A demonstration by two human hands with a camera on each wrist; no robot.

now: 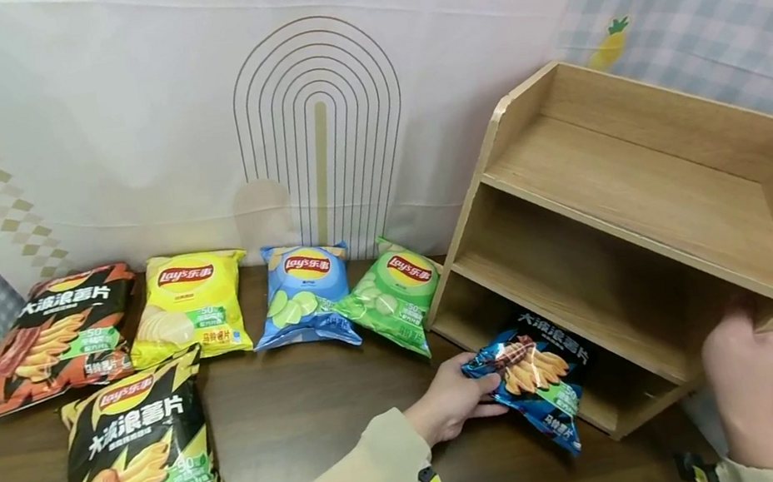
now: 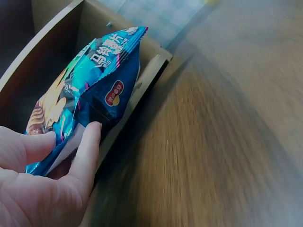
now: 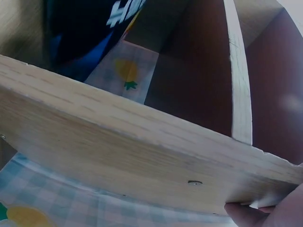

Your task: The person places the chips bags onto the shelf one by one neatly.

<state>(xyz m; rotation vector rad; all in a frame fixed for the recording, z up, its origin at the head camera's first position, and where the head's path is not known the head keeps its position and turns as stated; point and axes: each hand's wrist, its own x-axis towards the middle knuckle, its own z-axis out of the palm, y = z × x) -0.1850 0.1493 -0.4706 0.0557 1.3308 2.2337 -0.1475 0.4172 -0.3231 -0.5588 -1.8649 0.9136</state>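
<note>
My left hand point(image 1: 457, 398) pinches one end of a blue and black chip bag point(image 1: 550, 392) between thumb and fingers. The bag's far part is inside the bottom compartment of a wooden shelf point(image 1: 647, 158), and its other end sticks out past the front edge. In the left wrist view the thumb point(image 2: 38, 146) lies on the bag's printed face, with the index finger along its back. My right hand point(image 1: 756, 368) grips the right side panel of the shelf below the top board; its fingertips are hidden in the head view.
Left of the shelf lie a green chip bag point(image 1: 395, 294), a blue lime one point(image 1: 307, 296), a yellow one point(image 1: 190, 306) and a red-black one point(image 1: 64, 338). A larger black-yellow bag point(image 1: 137, 466) lies in front of them on the brown table point(image 1: 287, 425). Cloth point(image 1: 144, 102) hangs behind.
</note>
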